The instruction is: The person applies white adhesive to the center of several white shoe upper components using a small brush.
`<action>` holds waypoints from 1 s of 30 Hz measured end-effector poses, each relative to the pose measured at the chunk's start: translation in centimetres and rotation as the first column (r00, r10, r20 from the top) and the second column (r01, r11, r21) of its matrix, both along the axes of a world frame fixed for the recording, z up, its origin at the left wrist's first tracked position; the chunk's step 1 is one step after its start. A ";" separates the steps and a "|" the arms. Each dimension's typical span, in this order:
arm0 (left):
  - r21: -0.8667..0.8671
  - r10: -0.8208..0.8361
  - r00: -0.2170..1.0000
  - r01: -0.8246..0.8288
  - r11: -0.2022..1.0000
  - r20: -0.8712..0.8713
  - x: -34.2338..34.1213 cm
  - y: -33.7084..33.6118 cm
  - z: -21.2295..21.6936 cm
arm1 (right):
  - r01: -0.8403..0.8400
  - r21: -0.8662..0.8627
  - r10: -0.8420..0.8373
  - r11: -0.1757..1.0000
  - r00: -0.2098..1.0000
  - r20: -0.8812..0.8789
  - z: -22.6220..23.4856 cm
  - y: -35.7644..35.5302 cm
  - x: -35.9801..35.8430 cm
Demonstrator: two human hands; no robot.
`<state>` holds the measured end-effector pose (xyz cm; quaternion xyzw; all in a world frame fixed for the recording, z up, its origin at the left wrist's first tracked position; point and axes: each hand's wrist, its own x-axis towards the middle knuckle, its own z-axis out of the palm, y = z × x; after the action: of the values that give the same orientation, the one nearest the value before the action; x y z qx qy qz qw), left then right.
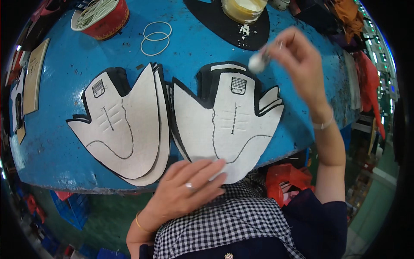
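Note:
Two stacks of white shoe-upper pieces with black edges lie side by side: a left stack [144, 116] and a right stack [254, 125]. Each top piece shows black stitch lines and a small dark grid patch. My left hand [189, 185] is open, its outstretched fingers resting on the bottom end of the right stack. Above that stack's far right corner, my right hand [297, 58] is closed in a pinch on a small tool with a white blob [257, 63] at its end. Motion blurs the tool, so its exact kind is unclear.
Two pale rings [156, 38] lie on the blue table [56, 142]. A red bowl [108, 23] of bundled cords stands far left. At the back, a tub of pale paste [245, 9] sits on a black board [211, 21] with white crumbs. A red bag [280, 177] is below the near edge.

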<state>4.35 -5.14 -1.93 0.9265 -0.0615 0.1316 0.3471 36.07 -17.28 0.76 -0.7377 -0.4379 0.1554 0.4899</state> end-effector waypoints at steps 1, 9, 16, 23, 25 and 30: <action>-0.008 -0.040 0.999 0.039 0.999 -0.014 0.6 -0.8 -0.1 | 0.001 -0.054 -0.002 0.999 1.000 -0.025 0.1 -0.5 -2.7; 0.134 -0.009 1.000 0.013 0.991 -0.027 1.1 -2.3 -1.3 | -0.120 -0.162 0.169 0.979 0.927 0.335 -1.4 -2.0 -8.5; 0.099 -0.015 0.999 0.020 0.995 -0.051 1.4 -2.3 -0.5 | -0.067 -0.058 0.088 0.996 0.806 0.586 -1.7 -1.3 -7.2; 0.160 0.050 0.996 -0.061 0.985 0.078 3.0 -2.6 -0.2 | -0.141 -0.079 0.160 0.987 0.926 0.341 -0.5 -3.3 -9.3; 0.187 0.014 0.994 -0.033 0.982 0.105 3.6 -2.3 0.2 | 0.008 0.082 -0.010 0.997 1.000 0.023 -0.5 -4.2 -8.2; 0.228 -0.034 0.945 -0.044 0.973 0.325 -0.3 -0.6 4.1 | 0.207 0.296 -0.122 0.932 0.952 -0.280 -0.4 -4.4 -6.2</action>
<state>4.01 -5.72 2.17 0.9262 -0.1306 0.2761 0.2209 29.85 -21.69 0.32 -0.6557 -0.3263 0.1341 0.6676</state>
